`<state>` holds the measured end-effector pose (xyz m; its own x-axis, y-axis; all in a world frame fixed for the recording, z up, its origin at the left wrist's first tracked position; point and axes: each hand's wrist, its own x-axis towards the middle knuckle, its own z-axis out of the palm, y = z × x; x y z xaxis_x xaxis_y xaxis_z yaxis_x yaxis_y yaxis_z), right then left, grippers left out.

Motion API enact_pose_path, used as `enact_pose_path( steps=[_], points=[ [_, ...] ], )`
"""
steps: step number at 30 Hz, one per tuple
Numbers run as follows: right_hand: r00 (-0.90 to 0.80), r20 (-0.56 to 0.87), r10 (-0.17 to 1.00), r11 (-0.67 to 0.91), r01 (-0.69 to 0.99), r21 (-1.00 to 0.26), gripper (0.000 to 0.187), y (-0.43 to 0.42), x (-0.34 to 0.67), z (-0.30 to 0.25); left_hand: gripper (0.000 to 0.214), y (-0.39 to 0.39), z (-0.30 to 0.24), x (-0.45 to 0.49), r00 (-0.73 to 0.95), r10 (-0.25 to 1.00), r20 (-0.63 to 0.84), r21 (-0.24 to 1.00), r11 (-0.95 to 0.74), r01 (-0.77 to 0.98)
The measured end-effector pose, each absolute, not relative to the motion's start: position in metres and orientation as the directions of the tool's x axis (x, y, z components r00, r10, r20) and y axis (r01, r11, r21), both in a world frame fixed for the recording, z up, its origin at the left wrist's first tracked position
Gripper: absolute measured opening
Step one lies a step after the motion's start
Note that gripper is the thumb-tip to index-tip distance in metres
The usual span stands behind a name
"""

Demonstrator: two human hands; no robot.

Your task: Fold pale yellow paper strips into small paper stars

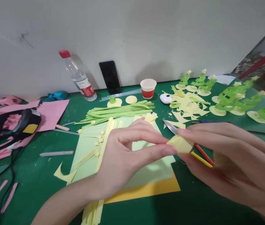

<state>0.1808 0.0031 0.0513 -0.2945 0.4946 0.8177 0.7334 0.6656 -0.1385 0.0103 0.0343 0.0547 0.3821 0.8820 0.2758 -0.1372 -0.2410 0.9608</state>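
A small pale yellow paper piece, curved at its edge, is held up between my hands. My left hand pinches its left side between thumb and forefinger. The thumb and fingers of my right hand close on its right side. Behind it, partly hidden by my right hand, scissors lie with their pointed metal blade showing. Beneath my left hand are light green paper sheets, with long pale yellow strips alongside. Little yellow paper stars lie on the green paper.
Green strips, yellow discs and yellow scraps lie farther back. Finished-looking green spirals topped with stars stand at right. A bottle, phone and paper cup line the wall. Pink paper and a black strap-like item sit left.
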Motion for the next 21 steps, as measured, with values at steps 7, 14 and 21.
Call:
enact_pose_path(
  steps=[7,14,21],
  points=[
    [-0.23,0.862,0.452,0.72,0.664,-0.2,0.021,0.003,0.1822,0.0512,0.011,0.0366,0.0559,0.0107,0.418,0.878,0.233,0.971,-0.189,-0.145],
    [-0.251,0.848,0.466,0.713,0.674,-0.192,0.009,0.0035,0.1841,0.0495,0.013,0.0368,0.0563,0.0109,0.456,0.869,0.19,0.979,-0.132,-0.157],
    [-0.277,0.852,0.444,0.743,0.646,-0.177,0.01,0.0044,0.1835,0.0523,0.013,0.0351,0.0571,0.0115,0.452,0.875,0.174,0.983,-0.126,-0.133]
  ],
)
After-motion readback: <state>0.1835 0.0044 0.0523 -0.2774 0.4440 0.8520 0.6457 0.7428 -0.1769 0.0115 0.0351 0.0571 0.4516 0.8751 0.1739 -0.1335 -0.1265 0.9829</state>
